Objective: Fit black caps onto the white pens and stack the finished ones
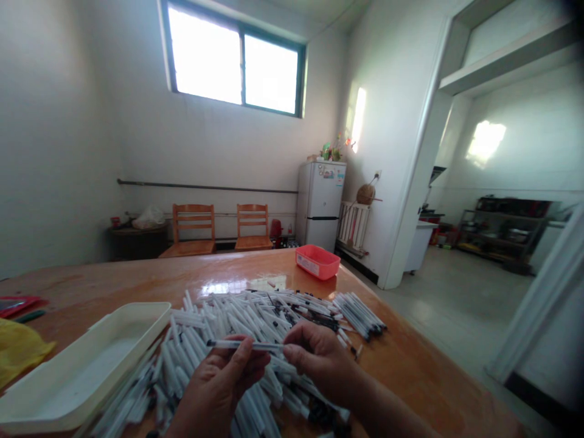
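Observation:
Over a heap of pen parts, both hands hold one slim pen [228,344] level between them. It has a clear barrel and a dark end on the left. My left hand [223,377] pinches the barrel between thumb and fingers. The pen's right end sits in the fingertips of my right hand [319,359], which hide its tip. Beneath the hands, the wide pile of white translucent pen barrels [182,353] spreads across the table, with small black parts [319,413] mixed in. To the right, a row of pens [358,313] with dark ends lies side by side.
A long cream tray [86,365] stands at the left on the wooden table [424,377]. A red plastic basket [318,263] sits near the far edge. Yellow cloth-like material [22,350] lies far left. Two wooden chairs [193,228] and a refrigerator [322,194] stand beyond the table.

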Available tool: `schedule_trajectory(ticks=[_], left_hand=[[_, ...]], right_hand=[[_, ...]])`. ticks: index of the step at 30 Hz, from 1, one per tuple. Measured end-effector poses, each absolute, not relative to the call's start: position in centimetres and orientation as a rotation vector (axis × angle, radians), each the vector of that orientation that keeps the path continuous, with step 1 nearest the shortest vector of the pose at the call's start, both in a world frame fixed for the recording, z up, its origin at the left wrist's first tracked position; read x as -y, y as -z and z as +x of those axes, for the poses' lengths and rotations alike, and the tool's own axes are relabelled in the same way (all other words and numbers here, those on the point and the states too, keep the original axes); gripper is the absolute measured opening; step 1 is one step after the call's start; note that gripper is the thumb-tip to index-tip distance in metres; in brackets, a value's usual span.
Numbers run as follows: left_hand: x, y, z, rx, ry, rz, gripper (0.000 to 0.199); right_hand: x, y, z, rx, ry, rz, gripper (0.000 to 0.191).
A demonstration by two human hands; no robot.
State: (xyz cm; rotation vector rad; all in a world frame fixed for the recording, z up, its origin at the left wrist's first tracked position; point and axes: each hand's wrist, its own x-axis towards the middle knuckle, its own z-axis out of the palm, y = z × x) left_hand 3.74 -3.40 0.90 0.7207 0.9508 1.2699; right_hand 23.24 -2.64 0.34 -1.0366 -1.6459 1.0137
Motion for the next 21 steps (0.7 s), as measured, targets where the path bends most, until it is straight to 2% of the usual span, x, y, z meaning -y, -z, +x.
schedule_trajectory(ticks=[4,8,14,21], left_hand=[[3.0,-0.8,3.0,-0.991,-1.295,0.712,0.045],[2.5,-0.6,2.2,-1.016,-1.338,0.766,0.035],[2.8,-0.2,2.7,-1.015,-1.19,0.764,0.035],[4.0,0.0,4.8,-0.981,-1.033,0.972,0.035]], right_hand=[[2.3,-0.9,23.9,1.494,-1.149,-1.032,0.018],[1.6,-0.8,24.5,1.316,-1.255,-0.964,0.021],[1.1,-0.5,23.9,0.949,-1.53,-0.686,0.038],[1.6,-0.2,22.5,0.917,-1.569,-0.633,0.035]])
